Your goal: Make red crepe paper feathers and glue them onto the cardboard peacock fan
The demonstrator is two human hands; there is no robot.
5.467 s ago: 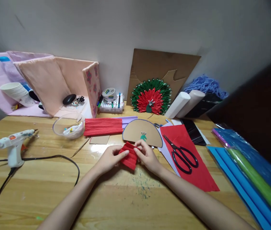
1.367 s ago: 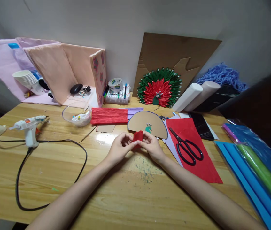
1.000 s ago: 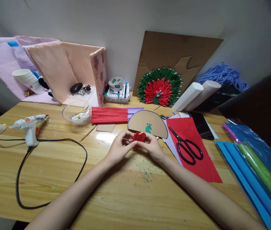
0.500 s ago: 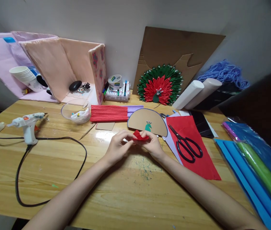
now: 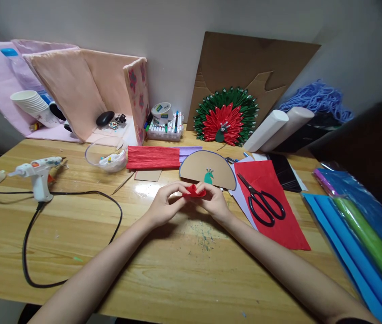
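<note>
Two hands, one small red piece point(image 5: 194, 191) pinched between them, above the table point(image 5: 164, 279), just nearer than the half-round cardboard point(image 5: 197, 165). Left hand point(image 5: 166, 204): thumb and fingers closed on its left edge. Right hand point(image 5: 215, 203): same on the right edge. Crepe paper or thin cloth, can't tell which; probably very light, soft, not slippery, easily creased, may tear if pulled hard. Best hold: fingertips on opposite edges, light pressure, folded middle uncrushed. Off to the right, scissors point(image 5: 261, 204) lie on a red sheet point(image 5: 288, 233), likely similarly limp. Half-round cardboard, green bird cutout point(image 5: 208, 177) on it, should be stiffer. Farther back, pleated red bundle point(image 5: 153, 157); farthest, red-and-green peacock point(image 5: 223, 118) in front of brown cardboard point(image 5: 245, 54).
</note>
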